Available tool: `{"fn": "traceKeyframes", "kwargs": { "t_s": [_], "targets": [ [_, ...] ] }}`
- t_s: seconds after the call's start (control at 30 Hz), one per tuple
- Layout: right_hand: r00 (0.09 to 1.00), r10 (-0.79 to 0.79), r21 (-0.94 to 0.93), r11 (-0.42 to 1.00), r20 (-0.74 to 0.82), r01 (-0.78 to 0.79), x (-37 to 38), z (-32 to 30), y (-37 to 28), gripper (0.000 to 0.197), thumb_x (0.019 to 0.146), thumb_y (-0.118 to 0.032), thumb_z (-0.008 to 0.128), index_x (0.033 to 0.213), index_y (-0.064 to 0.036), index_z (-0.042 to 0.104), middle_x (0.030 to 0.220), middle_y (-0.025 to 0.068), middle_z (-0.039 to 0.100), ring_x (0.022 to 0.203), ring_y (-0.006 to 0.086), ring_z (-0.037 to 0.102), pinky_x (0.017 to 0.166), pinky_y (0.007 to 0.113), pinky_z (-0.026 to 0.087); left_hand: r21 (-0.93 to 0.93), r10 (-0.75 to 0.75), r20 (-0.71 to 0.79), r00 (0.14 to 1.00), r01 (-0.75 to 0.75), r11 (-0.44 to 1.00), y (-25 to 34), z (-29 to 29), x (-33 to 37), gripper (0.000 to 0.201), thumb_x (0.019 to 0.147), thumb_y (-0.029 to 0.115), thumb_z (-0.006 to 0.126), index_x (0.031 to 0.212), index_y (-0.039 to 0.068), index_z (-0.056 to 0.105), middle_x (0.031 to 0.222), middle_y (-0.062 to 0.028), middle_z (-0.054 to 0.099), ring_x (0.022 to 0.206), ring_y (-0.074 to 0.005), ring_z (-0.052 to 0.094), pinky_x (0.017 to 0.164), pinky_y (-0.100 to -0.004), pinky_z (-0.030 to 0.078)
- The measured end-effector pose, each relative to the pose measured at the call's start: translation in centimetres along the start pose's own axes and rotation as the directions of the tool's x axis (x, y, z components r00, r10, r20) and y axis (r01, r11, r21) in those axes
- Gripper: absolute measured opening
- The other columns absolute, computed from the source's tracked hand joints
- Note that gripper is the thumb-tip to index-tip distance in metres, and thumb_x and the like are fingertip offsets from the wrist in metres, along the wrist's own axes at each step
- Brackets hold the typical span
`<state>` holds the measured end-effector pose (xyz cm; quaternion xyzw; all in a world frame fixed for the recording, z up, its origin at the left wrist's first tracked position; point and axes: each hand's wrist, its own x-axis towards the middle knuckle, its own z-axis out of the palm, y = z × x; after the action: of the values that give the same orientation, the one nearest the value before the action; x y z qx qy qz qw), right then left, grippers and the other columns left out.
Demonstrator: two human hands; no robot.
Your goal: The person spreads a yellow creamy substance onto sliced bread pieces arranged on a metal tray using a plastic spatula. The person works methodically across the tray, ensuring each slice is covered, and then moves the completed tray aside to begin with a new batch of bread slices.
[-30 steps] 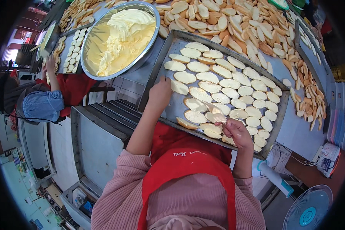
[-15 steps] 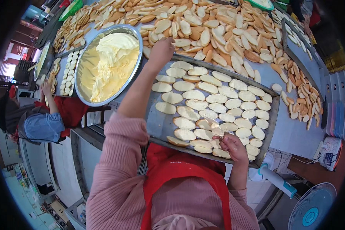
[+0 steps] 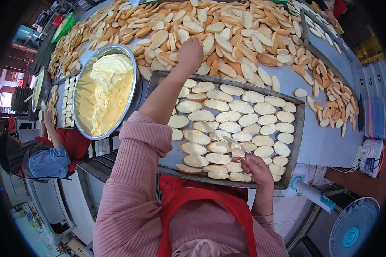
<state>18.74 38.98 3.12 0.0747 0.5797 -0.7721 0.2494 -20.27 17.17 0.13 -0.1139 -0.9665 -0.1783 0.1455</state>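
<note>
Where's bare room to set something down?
The table is bare right of the tray, nearer than the loose bread pieces. Inside the tray, a bare patch lies left of the nearest slices. Beyond it, the bread pile under the left hand is crowded.

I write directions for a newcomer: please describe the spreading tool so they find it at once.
Find the large rectangular tray in front of the person. Over its near side, the right hand grips the spreading tool. Unlike the oval bread slices below, it is hand-held, slanting to the upper left.
</note>
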Motion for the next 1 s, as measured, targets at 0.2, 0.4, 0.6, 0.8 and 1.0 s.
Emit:
{"fn": "traceKeyframes", "kwargs": {
  "t_s": [0.2,0.4,0.6,0.8,1.0],
  "targets": [
    [0.997,0.056,0.045,0.998,-0.054,-0.053,-0.3,-0.1,-1.5,0.039,0.102,-0.032,0.046,0.071,-0.0078,0.045,0.064,-0.0034,0.038,0.058,0.0077,0.031,0.053,0.025,0.026,-0.107,-0.032,-0.05,0.998,0.026,0.994,1.4,3.6,1.3,0.033,0.077,0.024,0.07,0.094,-0.002,0.058,0.093,-0.0216,0.063,0.089,-0.0377,0.062,0.08,-0.0483,0.05],
    [0.969,-0.13,0.057,0.988,-0.211,0.145,-1.4,-0.4,-0.5,0.037,0.101,-0.035,0.047,0.099,-0.0016,0.063,0.063,-0.004,0.037,0.057,0.007,0.032,0.053,0.025,0.024,-0.552,-0.16,-0.178,0.971,0.036,0.833,6.7,-3.0,-4.2,0.028,0.075,0.005,0.064,0.101,-0.001,0.057,0.089,-0.0213,0.065,0.088,-0.0385,0.063,0.078,-0.0454,0.05],
    [0.848,-0.425,0.414,0.743,-0.316,0.526,0.3,0.4,-2.3,0.042,0.101,-0.041,0.045,0.117,-0.0032,0.055,0.063,-0.0058,0.027,0.054,0.0057,0.025,0.051,0.024,0.023,-0.883,0.129,0.241,0.962,0.162,0.441,13.6,-11.1,-25.3,0.034,0.087,0.008,0.06,0.121,0.005,0.061,0.095,-0.0137,0.063,0.085,-0.0278,0.062,0.073,-0.0363,0.05],
    [0.888,-0.342,0.205,0.888,-0.307,0.413,2.9,3.0,-1.5,0.044,0.105,-0.038,0.035,0.126,-0.0033,0.05,0.063,-0.0054,0.028,0.052,0.0043,0.023,0.049,0.02,0.02,-0.785,0.13,0.604,0.786,0.615,-0.071,12.1,-11.8,-31.3,0.042,0.095,0.01,0.058,0.136,0.003,0.051,0.115,-0.0107,0.065,0.099,-0.0113,0.06,0.085,-0.0287,0.051],
    [0.916,-0.308,-0.192,0.945,-0.258,0.264,4.5,8.9,-2.7,0.044,0.102,-0.036,0.044,0.11,0.0046,0.059,0.065,-0.0062,0.035,0.057,0.0033,0.028,0.053,0.021,0.022,-0.545,0.1,0.741,0.664,0.682,-0.488,8.5,-13.4,-33.1,0.056,0.088,0.004,0.067,0.138,-0.005,0.043,0.126,-0.0187,0.059,0.11,-0.0201,0.062,0.093,-0.0318,0.053]
  ]
}}
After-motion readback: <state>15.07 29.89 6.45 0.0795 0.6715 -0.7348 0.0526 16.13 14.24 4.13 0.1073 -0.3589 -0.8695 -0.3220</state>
